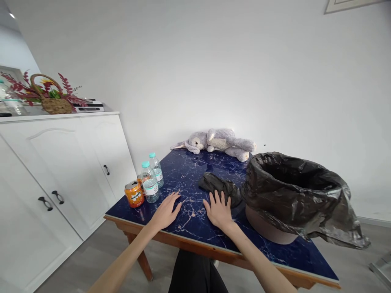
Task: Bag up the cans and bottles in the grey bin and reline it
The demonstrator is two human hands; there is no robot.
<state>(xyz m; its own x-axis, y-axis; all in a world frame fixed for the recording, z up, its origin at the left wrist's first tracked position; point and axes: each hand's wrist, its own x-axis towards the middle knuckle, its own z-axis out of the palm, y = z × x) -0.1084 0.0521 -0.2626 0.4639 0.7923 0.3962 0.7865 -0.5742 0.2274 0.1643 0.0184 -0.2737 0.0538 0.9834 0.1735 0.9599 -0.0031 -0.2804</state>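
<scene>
My left hand lies flat on the dark blue marble-patterned table, fingers stretched out, holding nothing. My right hand also rests flat and open on the table, its fingertips close to a crumpled black plastic bag. To the right of that hand stands a round bin lined with a black rubbish bag that spills over its rim. Left of my left hand are two small water bottles with teal caps and two orange drink cans.
A grey plush toy lies at the table's far edge against the white wall. A white cabinet stands on the left with a wicker flower basket on top. Grey floor surrounds the table.
</scene>
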